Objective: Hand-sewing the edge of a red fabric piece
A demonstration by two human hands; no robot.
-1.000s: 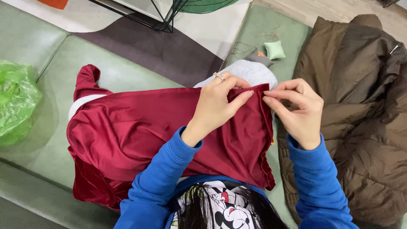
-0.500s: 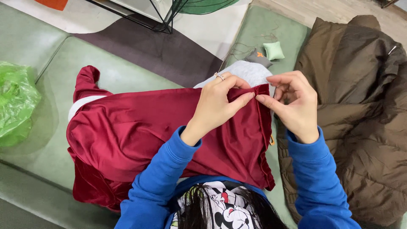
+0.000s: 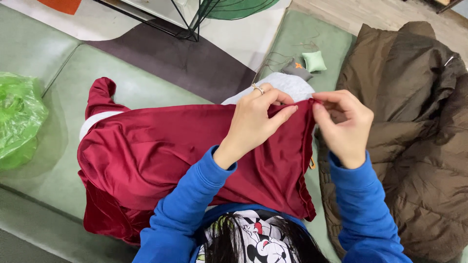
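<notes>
A dark red satin garment [image 3: 161, 151] lies spread over my lap and the green sofa [image 3: 53, 63]. My left hand [image 3: 256, 119], with a ring on one finger, pinches the garment's upper right edge. My right hand [image 3: 343, 124] pinches the same edge right beside it, fingertips almost touching the left hand's. Whether the fingers hold a needle or thread is too small to tell. Both arms are in blue sleeves.
A brown puffy jacket [image 3: 414, 126] lies at the right. A green plastic bag [image 3: 17, 117] sits at the left. A grey knee [image 3: 287, 85] shows beyond the garment, with a small green cushion [image 3: 314, 61] and a small grey cushion [image 3: 296, 69] on the sofa. A patterned rug [image 3: 204, 53] lies past the sofa.
My right hand has shifted slightly left along the garment's edge and closed up to my left hand. The left hand and the garment stay in place.
</notes>
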